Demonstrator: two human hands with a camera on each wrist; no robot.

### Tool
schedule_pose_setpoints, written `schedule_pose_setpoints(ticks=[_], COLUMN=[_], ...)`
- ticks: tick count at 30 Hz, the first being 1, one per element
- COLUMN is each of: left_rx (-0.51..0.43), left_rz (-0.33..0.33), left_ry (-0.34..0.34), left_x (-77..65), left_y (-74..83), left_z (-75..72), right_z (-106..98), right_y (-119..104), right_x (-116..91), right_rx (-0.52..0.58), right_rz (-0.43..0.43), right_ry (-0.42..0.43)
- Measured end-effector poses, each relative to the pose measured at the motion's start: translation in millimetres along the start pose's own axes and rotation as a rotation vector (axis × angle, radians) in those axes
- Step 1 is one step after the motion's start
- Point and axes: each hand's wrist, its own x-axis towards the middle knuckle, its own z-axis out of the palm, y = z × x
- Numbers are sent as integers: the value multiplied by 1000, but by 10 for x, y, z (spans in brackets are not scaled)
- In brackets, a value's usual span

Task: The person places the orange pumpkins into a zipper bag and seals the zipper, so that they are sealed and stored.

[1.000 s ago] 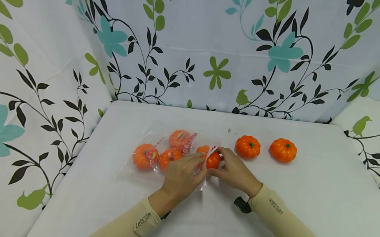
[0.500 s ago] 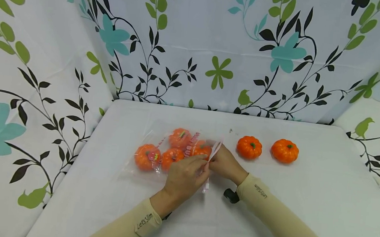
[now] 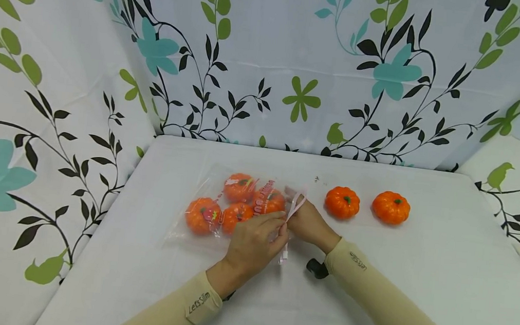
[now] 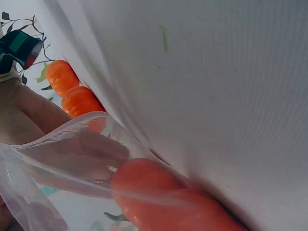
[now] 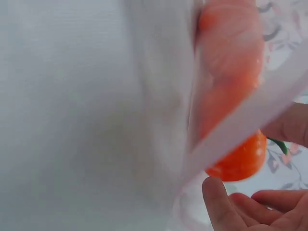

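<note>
Several small orange pumpkins, one of them a pumpkin (image 3: 270, 201) near the mouth, lie in a clear plastic zip bag (image 3: 182, 241) with pink print. My left hand (image 3: 252, 239) pinches the bag's pale rim between thumb and fingers. My right hand (image 3: 308, 224) reaches in through the mouth, its fingers partly behind the film. In the right wrist view, fingers (image 5: 224, 204) and thumb lie apart, close beside the pumpkin (image 5: 243, 159). Through the film in the left wrist view, the right fingertips meet or nearly meet a pumpkin (image 4: 144, 185).
Two loose pumpkins, a nearer one (image 3: 342, 203) and a farther one (image 3: 391, 208), sit right of the bag on the white table (image 3: 417, 279). A leaf-patterned curtain (image 3: 270, 44) hangs behind and at both sides. A dark wrist camera (image 3: 317, 268) hangs under the right wrist.
My right hand has moved left into the bag, taking the pumpkin inside, and its grip has loosened. That pumpkin now lies farther left, near the others. The left hand stays at the rim.
</note>
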Motion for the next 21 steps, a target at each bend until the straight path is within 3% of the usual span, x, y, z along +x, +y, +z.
schedule_pose_setpoints(ticks=[5,10,17,21], left_rx=[20,48,88,93], left_rz=[-4,-2,-3,1], left_ry=[4,-4,-30,-28], left_x=[6,20,12,5], left_y=[-5,1,8,13], left_z=[8,-1,1,16], right_z=[-99,-148,-138,-127], right_y=[70,150,153,125], right_x=[-151,-234,-238,-212], right_rx=[138,114,106,105], right_rz=[82,77,5,32], right_ry=[-27,-71,-110,-114])
